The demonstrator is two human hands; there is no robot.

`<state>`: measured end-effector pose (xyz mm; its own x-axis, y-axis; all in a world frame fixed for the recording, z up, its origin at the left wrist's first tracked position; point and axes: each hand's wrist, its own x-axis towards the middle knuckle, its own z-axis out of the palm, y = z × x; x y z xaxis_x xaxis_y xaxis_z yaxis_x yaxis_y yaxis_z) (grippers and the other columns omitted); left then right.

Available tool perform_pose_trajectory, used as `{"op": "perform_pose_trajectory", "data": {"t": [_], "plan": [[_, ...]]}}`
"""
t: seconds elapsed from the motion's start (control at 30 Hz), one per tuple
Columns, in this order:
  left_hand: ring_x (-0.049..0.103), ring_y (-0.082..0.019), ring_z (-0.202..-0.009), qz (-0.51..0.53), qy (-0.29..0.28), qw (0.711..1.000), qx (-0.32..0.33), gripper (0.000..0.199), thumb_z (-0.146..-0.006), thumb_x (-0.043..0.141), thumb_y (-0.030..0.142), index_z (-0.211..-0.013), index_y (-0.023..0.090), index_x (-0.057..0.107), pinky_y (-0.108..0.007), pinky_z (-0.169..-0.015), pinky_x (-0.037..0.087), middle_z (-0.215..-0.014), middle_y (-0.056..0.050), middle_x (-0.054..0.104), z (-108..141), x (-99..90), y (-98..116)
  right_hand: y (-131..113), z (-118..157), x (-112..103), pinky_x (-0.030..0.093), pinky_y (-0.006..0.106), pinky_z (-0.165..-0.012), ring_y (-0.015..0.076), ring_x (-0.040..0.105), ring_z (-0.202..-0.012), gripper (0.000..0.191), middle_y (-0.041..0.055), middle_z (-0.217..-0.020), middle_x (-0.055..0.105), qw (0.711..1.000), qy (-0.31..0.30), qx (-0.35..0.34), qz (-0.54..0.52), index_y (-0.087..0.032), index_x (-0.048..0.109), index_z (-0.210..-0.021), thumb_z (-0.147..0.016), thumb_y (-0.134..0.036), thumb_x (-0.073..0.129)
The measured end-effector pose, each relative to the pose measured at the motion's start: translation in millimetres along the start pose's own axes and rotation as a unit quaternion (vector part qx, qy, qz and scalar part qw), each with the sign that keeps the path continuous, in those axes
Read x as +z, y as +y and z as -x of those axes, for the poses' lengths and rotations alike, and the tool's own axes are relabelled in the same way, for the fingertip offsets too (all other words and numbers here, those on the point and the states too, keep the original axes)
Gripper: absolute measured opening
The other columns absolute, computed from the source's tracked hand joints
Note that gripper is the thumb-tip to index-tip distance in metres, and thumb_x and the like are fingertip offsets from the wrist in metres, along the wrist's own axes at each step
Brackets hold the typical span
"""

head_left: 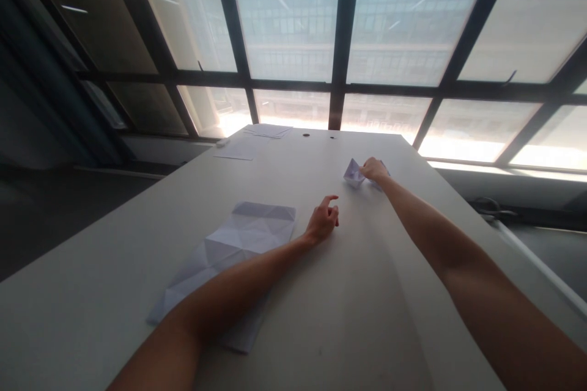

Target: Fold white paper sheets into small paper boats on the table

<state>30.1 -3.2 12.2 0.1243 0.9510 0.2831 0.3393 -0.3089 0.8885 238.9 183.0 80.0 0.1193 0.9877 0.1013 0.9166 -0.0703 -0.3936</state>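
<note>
Out on the right side of the table, my right hand (375, 169) is closed on a small folded white paper piece (353, 175). One pointed end of it shows left of the fingers; more folded paper shows behind the hand, and whether it is one piece or two I cannot tell. My left hand (323, 220) hovers over or rests on the table nearer to me, index finger stretched and the others loosely curled, holding nothing. Beneath and beside my left forearm lies a large creased sheet of white paper (247, 229), partly hidden by the arm.
The white table (321, 317) runs away toward a wall of dark-framed windows (336, 49). Several flat paper sheets (243, 148) lie at its far left, with a small white object (222, 143) near the edge. Two small holes pierce the far tabletop. A dark curtain (55, 73) hangs at left.
</note>
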Motion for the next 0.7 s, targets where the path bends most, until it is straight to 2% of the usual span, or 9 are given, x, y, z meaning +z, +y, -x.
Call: {"op": "perform_pose_trajectory", "data": {"t": [0.2,0.33,0.43,0.57,0.63,0.7], "plan": [[0.051,-0.012,-0.048,-0.012,0.001,1.000,0.006,0.038,-0.092,0.044,0.026,-0.126,0.015,0.057,-0.022,-0.053,0.036,-0.053,0.006,0.058,0,-1.2,2,5,2,-25,0.049,0.031,-0.076,0.0262,0.069,-0.089,0.027,0.0179,-0.091,0.074,0.999,0.045,-0.002,-0.023,-0.012,0.074,-0.092,-0.087,-0.034,0.060],[0.050,-0.011,-0.047,-0.024,0.004,1.000,0.006,0.033,-0.089,0.045,0.022,-0.117,0.014,0.062,-0.021,-0.052,0.037,-0.054,0.005,0.058,-4,-4.0,5,7,9,-40,0.048,0.029,-0.071,0.0231,0.068,-0.078,0.030,0.0160,-0.079,0.073,0.993,0.093,-0.025,-0.064,-0.011,0.075,-0.083,-0.089,-0.033,0.055],[0.049,-0.010,-0.044,-0.028,-0.029,0.999,-0.018,0.030,-0.085,0.045,0.016,-0.107,0.013,0.066,-0.020,-0.050,0.038,-0.057,0.003,0.062,-13,-11.6,11,3,20,-42,0.044,0.028,-0.064,0.0195,0.064,-0.065,0.034,0.0126,-0.069,0.071,0.978,0.143,-0.064,-0.134,-0.011,0.074,-0.075,-0.089,-0.032,0.052],[0.054,-0.010,-0.044,-0.027,-0.093,0.993,-0.061,0.028,-0.081,0.044,0.009,-0.097,0.010,0.067,-0.020,-0.047,0.040,-0.062,-0.002,0.067,-32,-34.6,25,-14,47,-25,0.039,0.027,-0.056,0.0161,0.056,-0.053,0.036,0.0068,-0.057,0.065,0.959,0.135,-0.124,-0.214,-0.012,0.072,-0.068,-0.086,-0.034,0.051],[0.055,-0.010,-0.045,-0.033,-0.074,0.995,-0.054,0.028,-0.081,0.043,0.008,-0.095,0.009,0.067,-0.020,-0.048,0.041,-0.064,-0.004,0.068,-41,-52.3,31,-27,64,-7,0.037,0.025,-0.054,0.0147,0.055,-0.052,0.035,0.0049,-0.057,0.065,0.948,0.105,-0.171,-0.247,-0.013,0.071,-0.067,-0.085,-0.034,0.051],[0.056,-0.010,-0.046,-0.052,-0.041,0.997,-0.034,0.028,-0.082,0.043,0.010,-0.098,0.009,0.067,-0.021,-0.049,0.043,-0.065,-0.004,0.069,-50,-74.0,32,-42,83,14,0.036,0.024,-0.053,0.0136,0.054,-0.053,0.032,0.0029,-0.056,0.064,0.940,0.046,-0.210,-0.264,-0.013,0.071,-0.068,-0.084,-0.033,0.051]]}}
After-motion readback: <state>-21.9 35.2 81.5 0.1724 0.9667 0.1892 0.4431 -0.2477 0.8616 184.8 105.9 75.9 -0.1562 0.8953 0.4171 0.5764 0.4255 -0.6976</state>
